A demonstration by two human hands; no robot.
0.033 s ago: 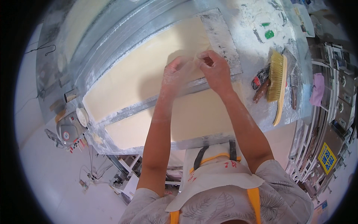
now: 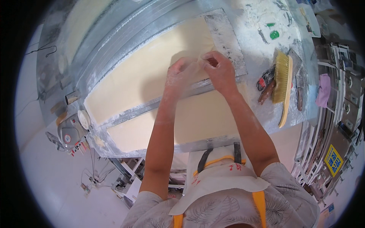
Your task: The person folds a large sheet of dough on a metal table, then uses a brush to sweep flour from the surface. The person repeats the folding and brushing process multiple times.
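Observation:
My left hand (image 2: 178,74) and my right hand (image 2: 220,71), both dusted with flour, meet above the right part of the upper pale dough sheet (image 2: 133,68). Their fingers are curled toward each other in pinches around something pale and thin that I cannot make out, partly blurred. A second long dough sheet (image 2: 201,117) lies nearer my body, parallel to the first, under my forearms. Both sheets rest on a flour-dusted metal work surface (image 2: 232,34).
At right lie a yellow-bristled brush (image 2: 281,79), dark-handled tools (image 2: 266,81) and loose flour (image 2: 281,15). A pink cloth (image 2: 323,91) hangs on a rack beyond the table's edge. At left are a white bowl (image 2: 84,118) and a scale (image 2: 68,135).

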